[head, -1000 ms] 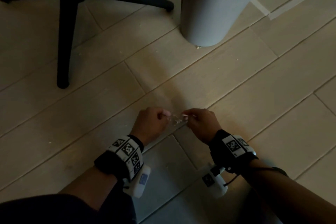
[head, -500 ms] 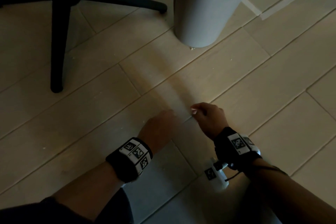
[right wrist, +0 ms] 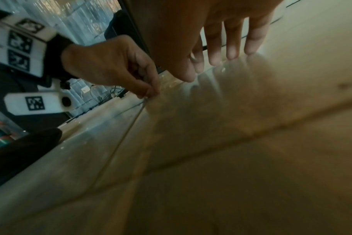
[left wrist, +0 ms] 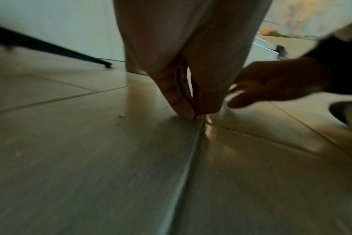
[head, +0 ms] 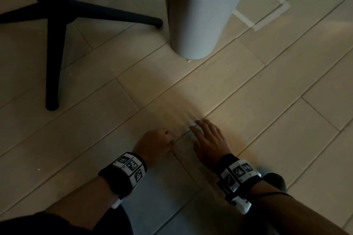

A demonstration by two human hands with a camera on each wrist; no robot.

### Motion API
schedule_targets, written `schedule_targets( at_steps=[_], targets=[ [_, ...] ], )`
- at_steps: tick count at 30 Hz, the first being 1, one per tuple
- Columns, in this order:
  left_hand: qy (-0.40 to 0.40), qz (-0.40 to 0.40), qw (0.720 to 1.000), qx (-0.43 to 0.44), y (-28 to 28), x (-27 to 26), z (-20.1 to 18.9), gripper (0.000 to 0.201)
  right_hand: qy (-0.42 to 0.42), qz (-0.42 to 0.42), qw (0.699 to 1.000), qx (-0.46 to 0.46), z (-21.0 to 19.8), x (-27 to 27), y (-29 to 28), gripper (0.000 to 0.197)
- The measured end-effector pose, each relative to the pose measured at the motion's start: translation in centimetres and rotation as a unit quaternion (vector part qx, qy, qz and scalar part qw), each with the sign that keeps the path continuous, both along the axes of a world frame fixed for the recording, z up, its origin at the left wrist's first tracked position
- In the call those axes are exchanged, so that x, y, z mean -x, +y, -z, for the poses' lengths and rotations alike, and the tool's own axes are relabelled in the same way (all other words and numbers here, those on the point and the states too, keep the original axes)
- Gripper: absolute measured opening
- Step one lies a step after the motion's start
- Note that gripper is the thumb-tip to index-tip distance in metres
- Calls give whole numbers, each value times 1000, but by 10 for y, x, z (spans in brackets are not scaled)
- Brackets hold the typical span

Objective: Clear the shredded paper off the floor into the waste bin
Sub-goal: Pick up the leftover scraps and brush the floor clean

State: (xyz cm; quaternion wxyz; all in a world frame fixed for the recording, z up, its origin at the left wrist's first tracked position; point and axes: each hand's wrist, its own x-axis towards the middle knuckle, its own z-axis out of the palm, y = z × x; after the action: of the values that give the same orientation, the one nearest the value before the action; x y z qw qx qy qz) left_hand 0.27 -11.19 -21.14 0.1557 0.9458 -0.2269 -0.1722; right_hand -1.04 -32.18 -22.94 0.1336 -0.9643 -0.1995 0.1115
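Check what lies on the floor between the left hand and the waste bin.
Head view: mostly bare floor between left hand and waste bin; only a tiny paper scrap at the bin's base.

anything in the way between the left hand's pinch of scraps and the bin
Nothing visible. The left hand pinches at the floor seam, and bare floor runs from there to the waste bin. The chair base stands off to the left.

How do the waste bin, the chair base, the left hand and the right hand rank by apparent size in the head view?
1. chair base
2. waste bin
3. right hand and left hand: nearly alike, no clear ranking.
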Motion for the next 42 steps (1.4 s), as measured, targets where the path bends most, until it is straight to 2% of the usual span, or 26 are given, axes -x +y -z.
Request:
schedule_targets(
  at_steps=[2, 4, 6, 8, 12, 16, 19, 21, 22, 23, 25, 26, 27, 30, 32, 35, 37, 42],
  targets=[
    [60, -102, 992, 45, 4, -2, -7, 17, 5, -8, 1000, 14, 6, 6, -2, 51],
    [81, -193, 971, 116, 11, -7, -20, 17, 8, -12, 1000, 18, 11, 11, -3, 54],
    [51, -235, 956, 170, 13, -19, -43, 4, 4, -15, 1000, 19, 14, 15, -4, 55],
    [7, -252, 942, 220, 12, -39, -78, 3, 6, -17, 1000, 20, 18, 18, -5, 55],
    [-97, -229, 923, 295, 0, -97, -168, 10, 33, -8, 999, 9, 23, 20, -7, 57],
    [-228, -190, 880, 370, -23, -166, -238, 15, 31, 7, 999, -10, 22, 20, -6, 54],
    [-312, -149, 854, 388, -44, -214, -268, 13, 19, 3, 1000, -12, 23, 21, -7, 55],
    [-351, -151, 843, 378, -56, -238, -271, 11, 2, 1, 1000, -9, 27, 21, -7, 54],
    [-358, -154, 847, 362, -61, -249, -268, 11, -9, 1, 1000, -7, 30, 21, -8, 52],
    [-343, -156, 867, 325, -63, -258, -264, 12, -21, 0, 1000, -8, 32, 21, -8, 51],
    [-255, -158, 933, 198, -64, -268, -252, 15, -47, 1, 999, -17, 35, 20, -8, 50],
    [-221, -157, 952, 145, -63, -270, -247, 16, -58, 2, 998, -23, 37, 19, -8, 50],
    [-207, -153, 959, 119, -62, -269, -243, 15, -71, 7, 997, -28, 36, 19, -6, 50],
    [-223, -160, 953, 130, -61, -265, -242, 9, -67, 18, 997, -20, 36, 16, -1, 50],
    [-219, -165, 952, 136, -61, -264, -244, 12, -73, 7, 997, -13, 33, 13, 1, 42],
    [-200, -159, 956, 143, -60, -263, -246, 16, 30, 3, 1000, -7, 15, -1, 3, 52],
    [-199, -155, 955, 153, -59, -260, -248, 16, 47, 33, 998, -13, -7, -17, 2, 41],
    [-237, -135, 944, 184, -43, -245, -240, 23, 37, 126, 977, -168, -67, -82, -7, 54]
  ],
)
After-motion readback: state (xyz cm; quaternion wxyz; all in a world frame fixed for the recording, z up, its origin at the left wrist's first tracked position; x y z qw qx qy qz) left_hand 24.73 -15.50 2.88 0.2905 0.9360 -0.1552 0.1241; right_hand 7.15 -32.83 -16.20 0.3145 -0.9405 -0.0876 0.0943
